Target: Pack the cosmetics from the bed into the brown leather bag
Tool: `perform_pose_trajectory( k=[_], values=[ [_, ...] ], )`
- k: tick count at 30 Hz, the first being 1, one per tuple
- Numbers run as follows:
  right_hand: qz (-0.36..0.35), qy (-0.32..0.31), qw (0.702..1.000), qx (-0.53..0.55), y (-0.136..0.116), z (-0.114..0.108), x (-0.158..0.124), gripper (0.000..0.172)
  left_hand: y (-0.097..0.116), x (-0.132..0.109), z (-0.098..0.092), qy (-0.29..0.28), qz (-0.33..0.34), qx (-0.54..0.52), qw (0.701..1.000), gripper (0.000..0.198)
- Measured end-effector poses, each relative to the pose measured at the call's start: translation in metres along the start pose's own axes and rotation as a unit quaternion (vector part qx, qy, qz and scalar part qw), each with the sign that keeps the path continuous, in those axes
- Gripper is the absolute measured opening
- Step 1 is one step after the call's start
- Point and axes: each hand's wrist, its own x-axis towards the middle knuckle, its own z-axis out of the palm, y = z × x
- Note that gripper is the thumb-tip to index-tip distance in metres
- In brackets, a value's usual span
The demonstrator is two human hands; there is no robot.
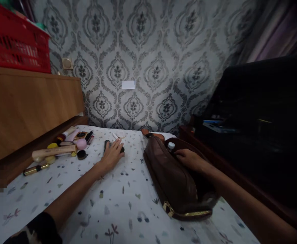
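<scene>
My left hand (112,155) lies palm down on the patterned sheet (107,203), fingers stretched over a small dark cosmetic item (107,145) and a white stick (116,136). My right hand (189,158) rests on the open top of a brown leather bag (171,179), fingers curled at its opening. A bottle with a white cap (171,146) stands in the bag just beyond my fingers. What the right fingers grip, if anything, is hidden.
Several cosmetics lie at the left: a gold lipstick tube (35,169), a cream tube (53,152), a pink sponge (81,144), a black compact (81,135). A wooden cabinet (31,108) with a red crate (16,40) stands left. Dark furniture (260,128) is right.
</scene>
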Motion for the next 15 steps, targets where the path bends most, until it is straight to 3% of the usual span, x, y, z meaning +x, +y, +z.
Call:
perform_pose_trajectory(
  k=[4, 6, 8, 11, 15],
  values=[
    [-0.051, 0.162, 0.985, 0.024, -0.024, -0.010, -0.023, 0.036, -0.032, -0.018, 0.007, -0.040, -0.068, -0.007, 0.997, 0.050],
    [-0.108, 0.235, 0.964, 0.061, -0.046, -0.006, -0.043, 0.035, -0.041, -0.026, 0.010, -0.053, -0.081, -0.015, 0.995, 0.050],
    [-0.193, 0.267, 0.938, 0.106, -0.071, 0.007, -0.062, 0.030, -0.047, -0.032, 0.012, -0.055, -0.088, -0.022, 0.994, 0.049],
    [-0.296, 0.248, 0.908, 0.163, -0.107, 0.045, -0.078, 0.028, -0.051, -0.039, 0.014, -0.046, -0.097, -0.033, 0.994, 0.049],
    [-0.342, 0.126, 0.916, 0.171, -0.140, 0.112, -0.069, 0.031, -0.054, -0.043, 0.018, -0.026, -0.101, -0.047, 0.993, 0.054]
  ],
)
